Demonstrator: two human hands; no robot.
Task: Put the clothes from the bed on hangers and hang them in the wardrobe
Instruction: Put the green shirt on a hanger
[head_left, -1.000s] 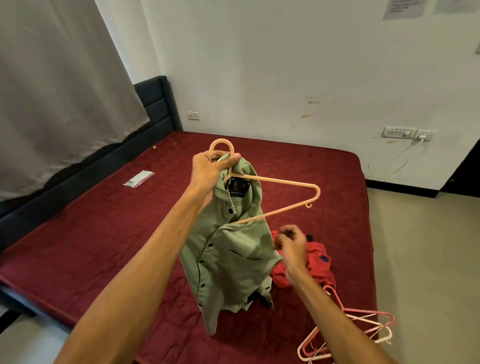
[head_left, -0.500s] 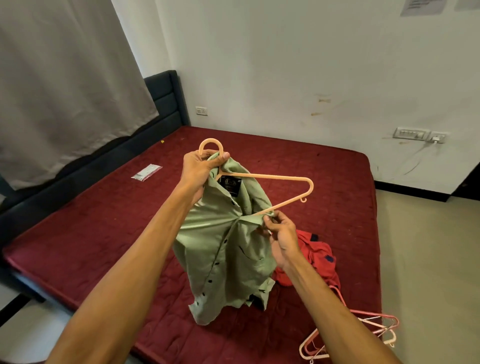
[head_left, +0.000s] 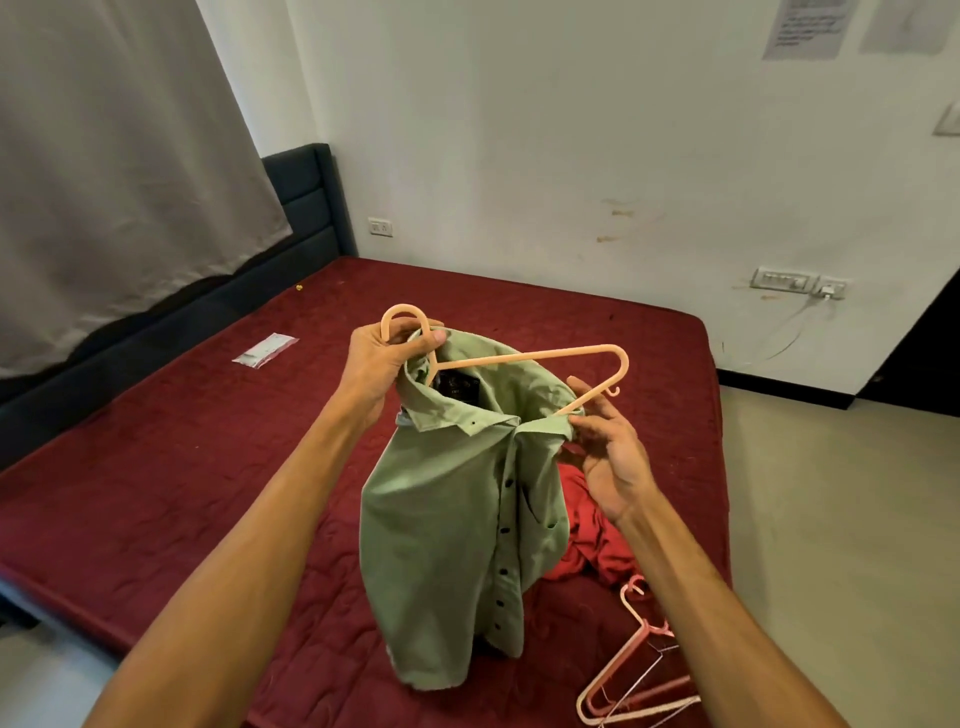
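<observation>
A light green button-up shirt hangs in the air over the bed, its hem touching the mattress. A peach plastic hanger sits partly inside the collar, its right arm sticking out bare. My left hand grips the hanger's neck together with the collar. My right hand pinches the shirt's right collar edge just under the hanger's lower bar. A crumpled red garment lies on the bed behind the shirt.
The dark red mattress has a small clear packet at its left. Several pink hangers lie at the near right corner. Grey curtain and dark headboard at left; tiled floor at right.
My right hand rose from near the red garment to the shirt's collar and took hold of it by the hanger bar. The shirt opened out a little.
</observation>
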